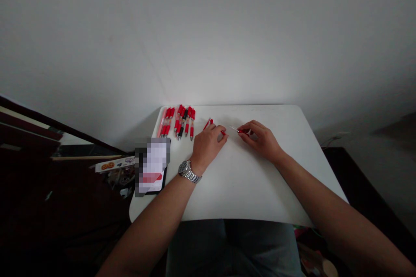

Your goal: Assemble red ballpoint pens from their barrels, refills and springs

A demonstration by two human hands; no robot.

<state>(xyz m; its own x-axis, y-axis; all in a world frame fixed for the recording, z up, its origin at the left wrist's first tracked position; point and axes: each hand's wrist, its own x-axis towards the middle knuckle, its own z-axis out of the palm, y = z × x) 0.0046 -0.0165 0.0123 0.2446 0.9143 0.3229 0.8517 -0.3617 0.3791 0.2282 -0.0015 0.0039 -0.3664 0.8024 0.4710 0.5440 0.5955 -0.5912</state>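
My left hand [208, 145], with a metal watch [188, 172] on its wrist, is closed over the white table. A small red pen part [223, 133] shows at its fingertips. Just beyond its knuckles lie further red pen pieces [207, 124], partly hidden by the hand. Across a short gap, my right hand [261, 139] pinches a pen part [234, 128] with a thin clear end that points left toward the other hand. Its red portion is mostly covered by the fingers. The two parts are apart.
Several red pens [168, 122] and a black pen [183, 124] lie in a row at the table's back left. A phone [156, 164], blurred out, rests at the left edge. The white table [247, 181] stands against a pale wall [234, 34].
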